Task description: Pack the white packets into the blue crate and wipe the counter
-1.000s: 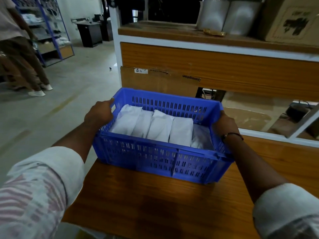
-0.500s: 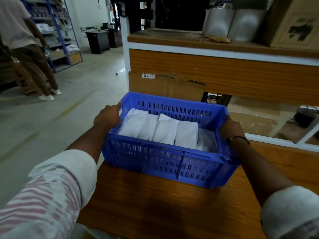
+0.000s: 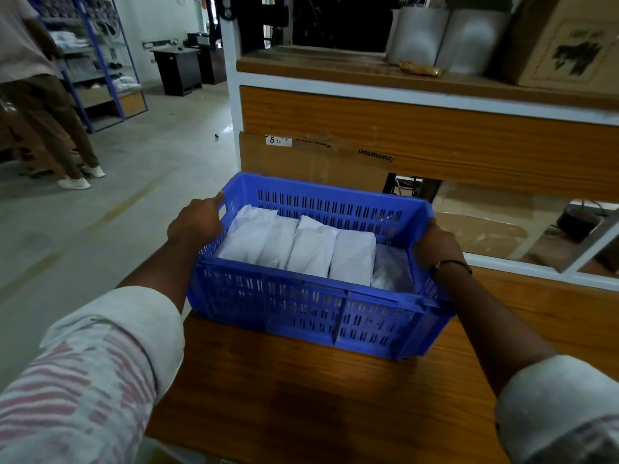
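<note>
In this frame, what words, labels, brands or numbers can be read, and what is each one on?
"rompton": printed upside down on the cardboard sheet behind the crate; any letter before it is unclear.
On the white label at that sheet's top left: what looks like a "G", the rest too blurred.
On the cardboard box on the upper shelf: a dark graphic, no legible words.
On the blue crate: no print visible.

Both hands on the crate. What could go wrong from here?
The left end of the blue crate is at the edge of the counter; if the left hand slips, it may tip floorward.
The right hand holds only the rim; a tilt could spill the white packets.
A person stands left; carrying that way risks a bump.
</note>
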{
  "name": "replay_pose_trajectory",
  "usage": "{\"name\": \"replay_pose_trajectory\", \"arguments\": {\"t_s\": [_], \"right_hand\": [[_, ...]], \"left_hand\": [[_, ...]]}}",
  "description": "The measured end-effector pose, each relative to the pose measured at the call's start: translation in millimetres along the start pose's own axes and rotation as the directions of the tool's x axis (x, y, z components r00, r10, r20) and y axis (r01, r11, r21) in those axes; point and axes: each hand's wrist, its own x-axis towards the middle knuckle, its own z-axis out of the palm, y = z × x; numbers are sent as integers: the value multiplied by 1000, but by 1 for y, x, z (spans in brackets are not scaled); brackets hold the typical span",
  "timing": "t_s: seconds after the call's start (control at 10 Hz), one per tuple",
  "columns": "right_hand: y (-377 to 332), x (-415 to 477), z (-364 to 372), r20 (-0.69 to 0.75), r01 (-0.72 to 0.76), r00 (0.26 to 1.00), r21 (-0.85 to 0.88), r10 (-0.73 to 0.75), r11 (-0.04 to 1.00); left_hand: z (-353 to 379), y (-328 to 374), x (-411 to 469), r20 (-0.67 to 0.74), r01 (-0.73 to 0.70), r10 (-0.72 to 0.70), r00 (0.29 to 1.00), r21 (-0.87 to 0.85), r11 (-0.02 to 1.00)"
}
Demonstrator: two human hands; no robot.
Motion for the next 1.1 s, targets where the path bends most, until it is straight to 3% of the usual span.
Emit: {"name": "replay_pose_trajectory", "arguments": {"t_s": [0.4,0.6,0.9,1.1], "right_hand": [[-9,-14,-8,-11,-18,1000,-46,17,999],[-13,-22,-11,69,155,988,-313,-141,937],[-4,-27,-21,155,213,972,-264,-177,941],[16,-50,-44,168,228,965,-142,-203,963]], "left_hand": [[2,1,1,-14,-29,30,999,79,996],[2,-1,-2,-25,-19,21,999,69,997],[-13,18,-37,-71,-81,109,992,325,942],[-34,66,-85,-134,-72,103,986,218,973]]}}
